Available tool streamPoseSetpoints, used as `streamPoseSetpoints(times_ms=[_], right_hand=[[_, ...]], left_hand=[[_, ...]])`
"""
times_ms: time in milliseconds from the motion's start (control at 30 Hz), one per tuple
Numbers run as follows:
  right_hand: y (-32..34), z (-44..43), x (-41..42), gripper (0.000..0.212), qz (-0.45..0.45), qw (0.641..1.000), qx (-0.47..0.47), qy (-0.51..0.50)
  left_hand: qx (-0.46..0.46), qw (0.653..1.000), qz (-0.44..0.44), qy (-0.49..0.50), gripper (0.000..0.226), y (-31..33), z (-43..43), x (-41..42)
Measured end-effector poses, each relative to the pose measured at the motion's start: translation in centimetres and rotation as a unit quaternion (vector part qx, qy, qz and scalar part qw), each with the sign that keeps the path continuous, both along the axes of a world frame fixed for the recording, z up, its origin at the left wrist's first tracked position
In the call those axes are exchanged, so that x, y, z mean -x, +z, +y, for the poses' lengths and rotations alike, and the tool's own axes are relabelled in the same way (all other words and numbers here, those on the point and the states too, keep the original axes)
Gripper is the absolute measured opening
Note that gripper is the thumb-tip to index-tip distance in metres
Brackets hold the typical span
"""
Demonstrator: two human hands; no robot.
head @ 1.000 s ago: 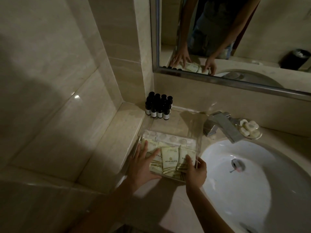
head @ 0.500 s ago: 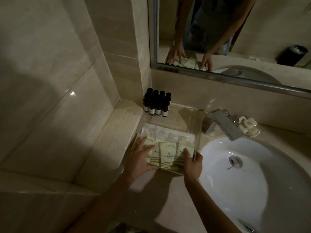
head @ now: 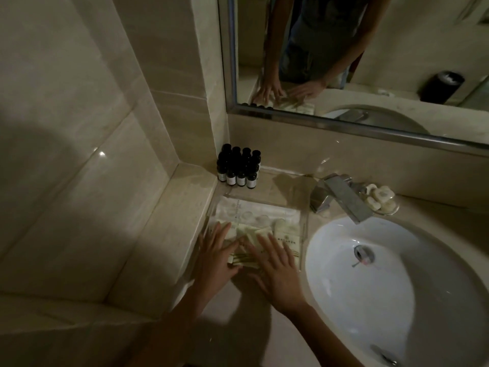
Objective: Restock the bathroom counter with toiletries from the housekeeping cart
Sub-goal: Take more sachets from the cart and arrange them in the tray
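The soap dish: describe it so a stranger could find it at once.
Start at the white sink, then find the metal tap behind it. Just right of the tap sits a small dish; it alone holds pale round soaps, unlike the dark bottles in the corner.

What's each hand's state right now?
Left hand: open, fingers flat on the packets.
Right hand: open, fingers flat on the packets.

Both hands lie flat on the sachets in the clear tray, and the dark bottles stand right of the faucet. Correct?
No: the head view shows the dark bottles left of the faucet, in the wall corner. The left hand and right hand do lie flat on the sachets in the clear tray.
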State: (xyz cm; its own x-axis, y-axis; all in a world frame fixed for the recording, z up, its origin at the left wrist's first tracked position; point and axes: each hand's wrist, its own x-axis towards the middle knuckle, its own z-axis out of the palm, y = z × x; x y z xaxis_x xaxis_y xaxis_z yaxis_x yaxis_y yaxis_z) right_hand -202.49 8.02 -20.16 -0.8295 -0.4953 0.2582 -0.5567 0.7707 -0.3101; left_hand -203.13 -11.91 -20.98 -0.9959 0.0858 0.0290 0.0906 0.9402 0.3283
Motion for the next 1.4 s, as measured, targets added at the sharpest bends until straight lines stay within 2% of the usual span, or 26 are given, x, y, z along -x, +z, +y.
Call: streamPoseSetpoints(times_ms=[100,267,400,567,700,767,867,933,1000,1100,1233,1400], right_hand=[[-1.2,0.0,0.3,0.058,-0.021,0.998,-0.04,0.05],[-2.5,-0.4,0.7,0.054,-0.055,0.995,-0.086,-0.002],[-2.2,-2.4,0.9,0.053,-0.088,0.99,-0.07,-0.083],[-2.2,-3.9,1.3,0.052,-0.124,0.984,-0.037,-0.124],[-1.7,-2.4,1.0,0.054,-0.101,0.99,0.026,-0.1],[-1.4,-0.7,0.3,0.057,-0.073,0.994,0.027,-0.082],[-1.5,1.6,0.0,0.052,-0.066,0.991,0.034,-0.107],[-1.6,2.5,0.3,0.05,-0.056,0.99,0.032,-0.129],[-1.6,3.0,0.7,0.051,-0.045,0.988,0.034,-0.14],[-1.2,3.4,1.1,0.051,-0.033,0.987,0.035,-0.156],[-0.6,3.6,1.7,0.042,-0.001,0.987,0.029,-0.156],[-1.4,5.3,0.8,0.041,0.014,0.99,0.02,-0.14]], left_hand=[[0.005,1.0,-0.005,-0.027,0.077,0.0,-0.3,0.1],[-0.052,0.998,-0.011,-0.028,0.062,-0.2,-1.3,0.1],[-0.037,0.999,0.017,0.007,0.048,0.0,-0.8,0.4],[-0.086,0.993,0.033,0.074,0.052,1.2,1.0,0.1],[-0.074,0.994,0.034,0.068,0.048,0.5,0.7,0.8],[-0.056,0.995,0.036,0.073,0.044,0.1,0.4,0.8],[-0.014,0.994,0.077,0.072,0.039,0.4,0.6,0.3],[-0.009,0.995,0.088,0.041,0.045,0.5,1.0,-0.2],[-0.011,0.997,0.072,-0.033,0.048,0.3,1.7,-0.8],[0.039,0.989,0.041,-0.139,0.05,-0.6,2.4,-1.4],[0.088,0.984,0.002,-0.155,0.055,-0.5,2.8,-1.4],[0.116,0.978,-0.016,-0.171,0.064,0.0,2.2,-0.4]])
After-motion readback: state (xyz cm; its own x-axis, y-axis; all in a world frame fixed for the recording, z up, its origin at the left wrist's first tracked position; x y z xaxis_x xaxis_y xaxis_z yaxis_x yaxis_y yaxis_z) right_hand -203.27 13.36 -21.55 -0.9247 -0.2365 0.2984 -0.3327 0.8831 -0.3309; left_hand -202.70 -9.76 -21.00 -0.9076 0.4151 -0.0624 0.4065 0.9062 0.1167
